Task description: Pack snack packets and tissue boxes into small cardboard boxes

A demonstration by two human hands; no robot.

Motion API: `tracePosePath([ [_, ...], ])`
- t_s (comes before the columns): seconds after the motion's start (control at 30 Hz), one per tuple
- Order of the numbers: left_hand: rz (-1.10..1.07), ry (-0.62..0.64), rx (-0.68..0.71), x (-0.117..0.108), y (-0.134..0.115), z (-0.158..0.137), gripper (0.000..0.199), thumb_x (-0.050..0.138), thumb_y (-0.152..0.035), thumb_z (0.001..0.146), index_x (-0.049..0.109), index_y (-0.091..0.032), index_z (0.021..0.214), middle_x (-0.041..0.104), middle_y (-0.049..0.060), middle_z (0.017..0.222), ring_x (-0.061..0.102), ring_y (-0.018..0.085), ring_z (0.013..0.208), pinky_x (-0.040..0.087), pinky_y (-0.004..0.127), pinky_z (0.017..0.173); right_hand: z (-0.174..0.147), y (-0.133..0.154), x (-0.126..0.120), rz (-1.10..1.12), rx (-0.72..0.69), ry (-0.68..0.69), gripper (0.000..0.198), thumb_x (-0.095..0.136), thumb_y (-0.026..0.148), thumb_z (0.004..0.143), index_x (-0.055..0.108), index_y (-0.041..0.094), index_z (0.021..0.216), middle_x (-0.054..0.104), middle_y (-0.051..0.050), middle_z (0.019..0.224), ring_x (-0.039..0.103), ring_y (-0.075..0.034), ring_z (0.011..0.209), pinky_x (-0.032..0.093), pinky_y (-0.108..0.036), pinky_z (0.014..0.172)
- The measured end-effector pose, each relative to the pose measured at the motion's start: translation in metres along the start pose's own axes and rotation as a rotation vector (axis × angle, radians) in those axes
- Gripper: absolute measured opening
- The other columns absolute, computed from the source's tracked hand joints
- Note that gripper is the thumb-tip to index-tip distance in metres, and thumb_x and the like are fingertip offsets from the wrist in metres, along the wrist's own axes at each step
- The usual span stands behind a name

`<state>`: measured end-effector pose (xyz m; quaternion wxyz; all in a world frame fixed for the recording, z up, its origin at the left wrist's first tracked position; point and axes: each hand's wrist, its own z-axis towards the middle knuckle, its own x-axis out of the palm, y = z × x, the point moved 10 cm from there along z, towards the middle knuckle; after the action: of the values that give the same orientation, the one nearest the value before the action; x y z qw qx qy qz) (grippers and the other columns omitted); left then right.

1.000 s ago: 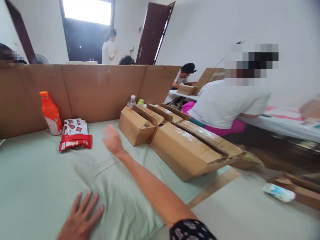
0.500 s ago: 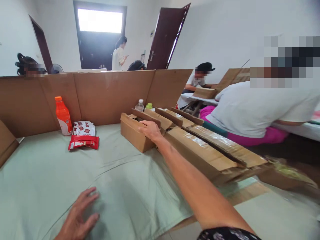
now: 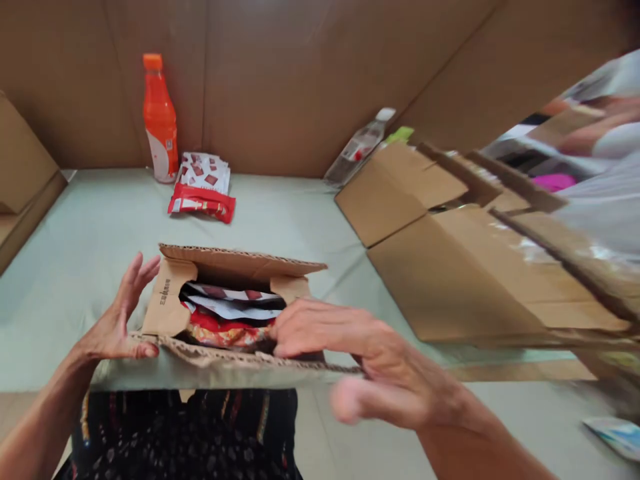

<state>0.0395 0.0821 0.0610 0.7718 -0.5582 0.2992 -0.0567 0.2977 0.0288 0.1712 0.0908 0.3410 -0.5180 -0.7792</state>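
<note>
Drawn across from the row of boxes (image 3: 460,280) on the right within the last half second, an open carton (image 3: 167,303) now sits at the near edge of the worktop (image 3: 280,213) in the head view, directly before us. We see its long axis running left to right, nearly along that edge, its mouth facing up, its far flap (image 3: 240,259) raised and its printed end pointing left. Our left hand (image 3: 117,323), spread rather than clenched, rests against that end, probably to steady it. Our right hand (image 3: 360,340) curls into the right end, likely to reach the packets (image 3: 227,327) inside; whether it pinches one, we cannot tell. Towards the far edge, an orange bottle (image 3: 161,127) stands upright, seemingly parked out of the way.
</note>
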Motion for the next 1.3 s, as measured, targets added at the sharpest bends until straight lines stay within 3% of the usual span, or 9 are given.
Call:
tracePosePath([
  [0.1,-0.049,-0.018,-0.042,0.009,0.012,-0.011,0.126,0.071,-0.083,0.08,-0.011,-0.044,0.167,0.019,0.014,0.175,0.024,0.049,0.16,0.025,0.075,0.126,0.007,-0.006,0.004,0.12,0.109,0.046,0.068,0.041,0.081,0.098,0.085,0.029,0.104,0.082,-0.009,0.092,0.078,-0.026,0.095,0.06,-0.045,0.096],
  [0.23,-0.01,-0.016,-0.004,0.017,0.017,-0.013,0.125,0.082,-0.061,0.082,-0.006,-0.043,0.168,0.024,0.012,0.173,0.026,0.047,0.159,0.025,0.072,0.127,0.027,-0.008,-0.017,-0.163,0.188,-0.052,0.034,0.065,0.059,0.098,0.084,0.034,0.11,0.082,-0.005,0.115,0.077,-0.026,0.108,0.062,-0.04,0.098],
  [0.3,0.014,-0.002,0.014,0.02,0.013,-0.009,0.12,0.08,-0.057,0.085,-0.005,-0.042,0.169,0.025,0.012,0.173,0.032,0.044,0.157,0.03,0.067,0.127,0.042,-0.005,-0.018,-0.241,0.184,0.021,0.028,0.07,0.051,0.096,0.082,0.036,0.116,0.08,-0.003,0.122,0.076,-0.026,0.113,0.062,-0.038,0.098],
  [0.47,0.065,0.008,0.001,0.024,0.01,-0.009,0.116,0.077,-0.058,0.087,-0.003,-0.042,0.169,0.019,0.009,0.176,0.032,0.044,0.157,0.033,0.065,0.127,0.067,-0.023,-0.01,-0.284,0.25,0.212,0.04,0.049,0.05,0.106,0.077,0.034,0.128,0.081,-0.002,0.117,0.077,-0.023,0.103,0.064,-0.035,0.086],
  [0.6,0.05,0.013,-0.036,0.033,0.023,-0.016,0.127,0.079,-0.071,0.079,-0.002,-0.035,0.17,0.019,0.014,0.177,0.035,0.047,0.156,0.039,0.066,0.123,0.072,-0.041,0.014,-0.558,0.22,0.33,0.049,0.077,0.036,0.09,0.072,0.025,0.137,0.073,-0.011,0.138,0.069,-0.034,0.124,0.058,-0.046,0.103],
  [0.77,0.026,-0.003,-0.077,0.04,0.034,-0.014,0.129,0.077,-0.05,0.081,-0.015,-0.03,0.169,0.026,0.02,0.174,0.042,0.045,0.152,0.046,0.067,0.117,0.064,-0.058,0.048,-0.732,0.32,0.503,0.033,0.069,0.022,0.093,0.072,0.021,0.127,0.076,-0.012,0.124,0.072,-0.032,0.112,0.056,-0.046,0.097],
  [0.93,0.09,-0.036,-0.013,0.039,0.02,-0.012,0.121,0.073,-0.044,0.084,-0.012,-0.03,0.169,0.03,0.02,0.172,0.047,0.041,0.15,0.05,0.06,0.117,0.065,-0.067,0.054,-0.825,0.358,0.413,0.02,0.059,0.013,0.09,0.071,0.019,0.105,0.075,-0.011,0.106,0.07,-0.027,0.099,0.052,-0.038,0.088],
  [1.07,0.133,-0.087,0.037,0.035,0.01,-0.012,0.119,0.073,-0.044,0.085,-0.011,-0.032,0.169,0.028,0.018,0.173,0.047,0.04,0.151,0.048,0.06,0.119,0.063,-0.057,0.046,-0.754,0.289,0.285,0.018,0.053,0.01,0.088,0.067,0.021,0.089,0.074,-0.006,0.093,0.068,-0.022,0.085,0.05,-0.032,0.079],
  [1.3,0.133,-0.101,0.08,0.005,-0.011,-0.009,0.123,0.079,-0.05,0.083,-0.006,-0.032,0.17,0.028,0.018,0.174,0.041,0.044,0.154,0.041,0.064,0.123,0.064,0.003,-0.015,-0.464,0.09,-0.151,0.018,0.061,0.029,0.092,0.064,0.025,0.074,0.068,0.0,0.069,0.061,-0.017,0.06,0.05,-0.026,0.056],
])
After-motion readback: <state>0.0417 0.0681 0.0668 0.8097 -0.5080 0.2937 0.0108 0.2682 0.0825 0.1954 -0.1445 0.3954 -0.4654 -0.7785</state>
